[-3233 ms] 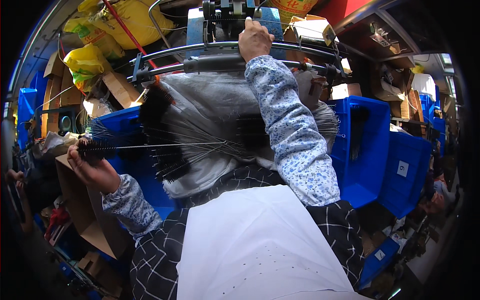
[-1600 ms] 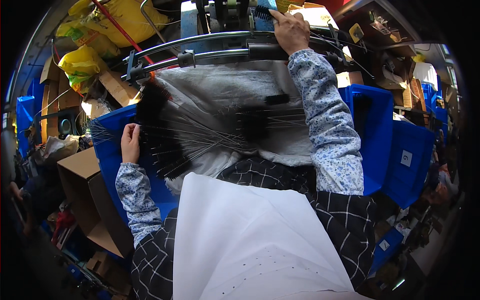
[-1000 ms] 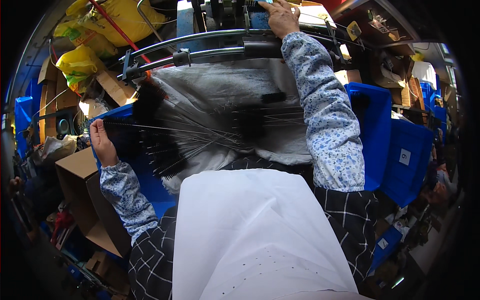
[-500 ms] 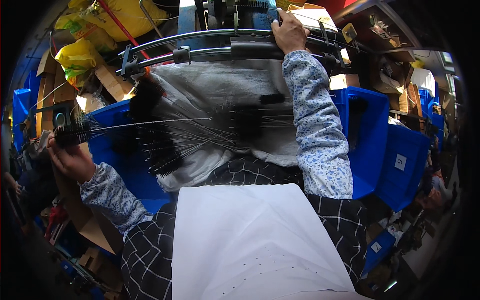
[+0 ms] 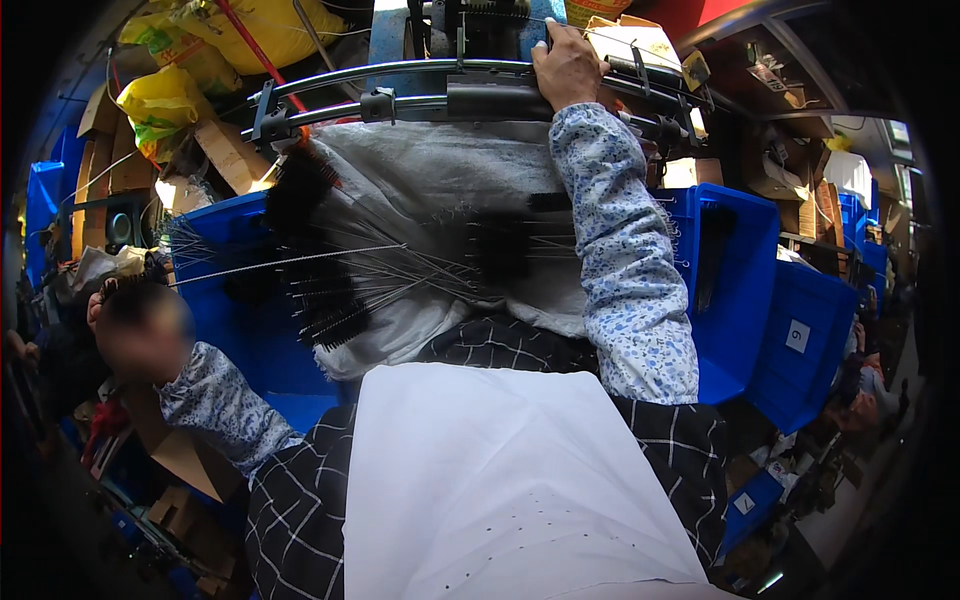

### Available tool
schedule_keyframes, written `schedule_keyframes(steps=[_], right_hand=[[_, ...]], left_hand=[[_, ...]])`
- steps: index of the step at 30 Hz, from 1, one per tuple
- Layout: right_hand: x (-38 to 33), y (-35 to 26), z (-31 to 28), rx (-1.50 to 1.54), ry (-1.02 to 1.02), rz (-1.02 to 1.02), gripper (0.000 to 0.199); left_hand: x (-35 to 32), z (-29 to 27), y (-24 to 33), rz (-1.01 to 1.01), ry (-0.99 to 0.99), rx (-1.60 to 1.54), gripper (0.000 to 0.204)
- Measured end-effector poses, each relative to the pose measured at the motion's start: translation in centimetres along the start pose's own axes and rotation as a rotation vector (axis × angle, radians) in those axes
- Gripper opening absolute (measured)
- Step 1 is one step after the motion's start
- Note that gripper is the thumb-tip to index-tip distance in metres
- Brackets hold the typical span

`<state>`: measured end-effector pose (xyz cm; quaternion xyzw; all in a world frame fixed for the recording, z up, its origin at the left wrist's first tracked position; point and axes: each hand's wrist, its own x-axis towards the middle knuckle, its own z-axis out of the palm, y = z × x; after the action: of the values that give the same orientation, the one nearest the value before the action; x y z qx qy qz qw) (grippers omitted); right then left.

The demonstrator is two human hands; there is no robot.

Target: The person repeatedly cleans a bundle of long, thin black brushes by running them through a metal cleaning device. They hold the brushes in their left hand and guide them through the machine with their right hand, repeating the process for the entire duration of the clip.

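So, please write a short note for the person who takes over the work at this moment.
Left hand: out to the left, blurred; seems to hold one wire brush by its end, pulled out of the pile.
Right hand: grips the machine bar on top.
Brush pile: on the grey sack, over the blue bin.
Done: one brush drawn out. Left: many brushes in the pile.

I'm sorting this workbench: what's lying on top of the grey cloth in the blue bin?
On the grey cloth lie black wire-stemmed brushes. The right sleeve covers its right part, so anything there is hidden.
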<state>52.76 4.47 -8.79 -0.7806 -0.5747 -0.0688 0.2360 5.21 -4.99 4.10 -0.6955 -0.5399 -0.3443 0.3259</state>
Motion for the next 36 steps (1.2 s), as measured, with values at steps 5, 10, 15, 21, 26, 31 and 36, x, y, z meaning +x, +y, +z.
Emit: schedule_keyframes(steps=[5, 10, 15, 21, 26, 31, 36], right_hand=[[0.0, -2.1, 0.3, 0.004, -0.035, 0.021, 0.035], [-0.1, -4.9, 0.7, 0.008, 0.016, 0.007, 0.024], [-0.3, -4.5, 0.5, 0.018, -0.048, -0.001, 0.035], [0.1, 0.6, -0.4, -0.006, 0.021, -0.052, 0.035], [2.2, 5.8, -1.6, -0.010, -0.138, -0.026, 0.035], [4.5, 8.2, -2.0, -0.298, -0.238, -0.050, 0.034], [3.8, 8.6, -9.0, 0.040, -0.488, -0.061, 0.033]], left_hand=[[0.7, -0.3, 1.4, 0.060, -0.043, 0.047, 0.029], [-0.3, 2.0, 2.6, -0.256, 0.008, -0.494, 0.027], [-0.2, 3.3, 5.6, -0.311, -0.032, -0.515, 0.022], [-0.2, 2.8, 5.0, -0.857, 0.090, -1.145, 0.024], [-0.6, 4.0, 6.2, -0.957, 0.020, -1.195, 0.019], [0.1, 5.3, 9.5, -0.900, -0.202, -1.542, 0.021], [0.1, 5.7, 11.1, -0.964, -0.389, -1.564, 0.018]])
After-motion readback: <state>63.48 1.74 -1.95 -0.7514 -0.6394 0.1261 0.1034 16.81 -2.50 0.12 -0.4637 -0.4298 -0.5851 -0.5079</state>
